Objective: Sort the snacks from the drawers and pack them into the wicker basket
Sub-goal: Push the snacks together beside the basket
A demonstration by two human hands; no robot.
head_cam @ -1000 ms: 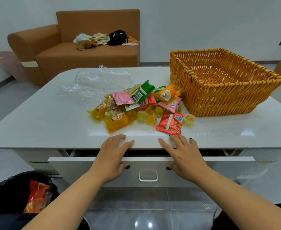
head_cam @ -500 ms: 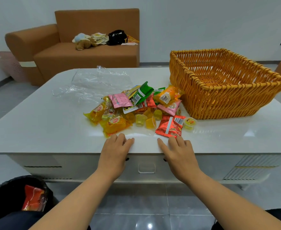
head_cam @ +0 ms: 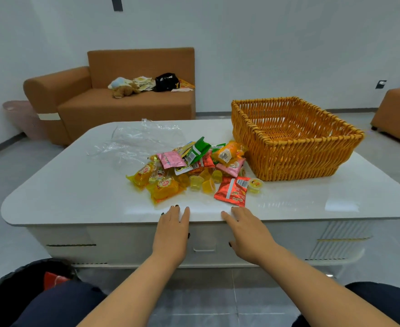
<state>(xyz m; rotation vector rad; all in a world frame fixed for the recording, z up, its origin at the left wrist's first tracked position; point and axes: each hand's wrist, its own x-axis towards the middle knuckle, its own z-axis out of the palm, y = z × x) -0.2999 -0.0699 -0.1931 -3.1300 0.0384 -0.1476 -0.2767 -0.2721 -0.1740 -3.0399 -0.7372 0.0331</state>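
A pile of snacks lies mid-table: yellow jelly bags, small jelly cups, pink, green and red packets. The nearest is a red packet. An orange wicker basket stands right of the pile with nothing visible inside. My left hand and my right hand rest flat against the table's front edge and the drawer front, fingers apart, holding nothing. The drawer sits flush with the table.
The white table also bears a crumpled clear plastic bag behind the pile. A black bin with a red wrapper stands at lower left. A brown sofa is behind, another seat at right.
The drawer, open a second ago, has been pushed shut by both hands. My view has risen and drawn back from the table.
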